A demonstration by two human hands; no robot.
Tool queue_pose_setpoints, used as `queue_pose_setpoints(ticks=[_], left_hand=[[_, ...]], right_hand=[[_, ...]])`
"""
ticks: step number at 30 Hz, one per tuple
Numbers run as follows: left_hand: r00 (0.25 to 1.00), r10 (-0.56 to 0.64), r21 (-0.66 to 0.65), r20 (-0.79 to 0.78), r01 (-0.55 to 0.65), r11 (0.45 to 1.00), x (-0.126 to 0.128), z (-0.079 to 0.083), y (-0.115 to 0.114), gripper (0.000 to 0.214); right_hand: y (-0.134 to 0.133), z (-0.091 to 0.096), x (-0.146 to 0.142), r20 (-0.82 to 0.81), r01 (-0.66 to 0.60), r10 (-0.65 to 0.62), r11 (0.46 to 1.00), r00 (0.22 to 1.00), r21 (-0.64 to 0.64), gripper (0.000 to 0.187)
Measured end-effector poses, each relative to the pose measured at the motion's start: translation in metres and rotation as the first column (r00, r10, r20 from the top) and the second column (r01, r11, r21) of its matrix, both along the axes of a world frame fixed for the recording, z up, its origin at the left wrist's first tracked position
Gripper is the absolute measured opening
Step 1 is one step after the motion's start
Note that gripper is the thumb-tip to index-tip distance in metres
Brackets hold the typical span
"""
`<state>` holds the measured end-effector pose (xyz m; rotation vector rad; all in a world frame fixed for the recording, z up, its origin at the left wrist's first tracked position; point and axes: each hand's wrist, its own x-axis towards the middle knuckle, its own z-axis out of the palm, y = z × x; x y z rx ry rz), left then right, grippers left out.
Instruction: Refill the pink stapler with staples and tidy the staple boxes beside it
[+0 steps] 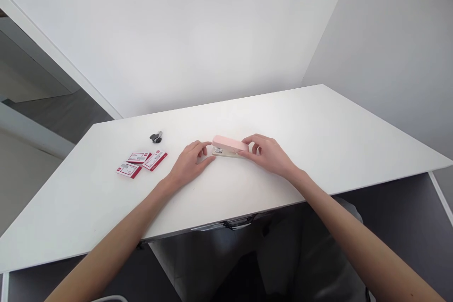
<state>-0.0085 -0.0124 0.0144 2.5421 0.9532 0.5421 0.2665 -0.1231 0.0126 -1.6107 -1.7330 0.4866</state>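
Note:
A pink stapler (226, 142) with a pale base lies on the white table in front of me, its top arm raised a little off the base at the left end. My right hand (268, 152) grips its right end, with the thumb on the near side and the fingers over the far side. At the stapler's left end is my left hand (191, 160), resting on the table. Its index finger and thumb are apart, their tips at or just beside the stapler's end; the other fingers are loosely curled.
Left of my left hand, three small red and white boxes (154, 160) lie close together on the white table (219, 193). Behind them sits a small black staple remover (156, 137). A white wall (212, 33) stands along the table's back edge.

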Motion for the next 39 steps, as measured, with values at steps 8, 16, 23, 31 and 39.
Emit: queue_pose_setpoints(ticks=[8, 16, 23, 31, 39], left_hand=[[0.987, 0.163, 0.329, -0.008, -0.151, 0.932, -0.034, 0.0, -0.008, 0.035], [0.872, 0.481, 0.476, -0.09, -0.386, 0.79, -0.09, 0.011, -0.019, 0.048], [0.888, 0.406, 0.388, -0.217, -0.304, 0.87, -0.109, 0.011, -0.048, 0.049], [0.978, 0.165, 0.247, -0.129, -0.129, 0.96, -0.043, 0.005, -0.07, 0.051], [0.99, -0.09, 0.175, -0.112, 0.109, 0.979, 0.024, 0.007, -0.069, 0.052]], right_hand=[[-0.021, -0.015, 0.02, -0.189, 0.112, -0.113, 0.994, 0.975, -0.02, 0.037], [-0.017, -0.02, 0.023, -0.164, 0.068, -0.065, 0.998, 0.984, 0.007, 0.029], [-0.017, -0.019, 0.021, -0.147, 0.067, -0.061, 0.997, 0.987, 0.031, 0.024], [-0.024, -0.015, 0.019, -0.031, 0.007, -0.005, 0.999, 0.999, 0.049, 0.034], [-0.023, -0.015, 0.021, -0.026, -0.054, 0.055, 0.997, 0.998, 0.046, 0.043]])
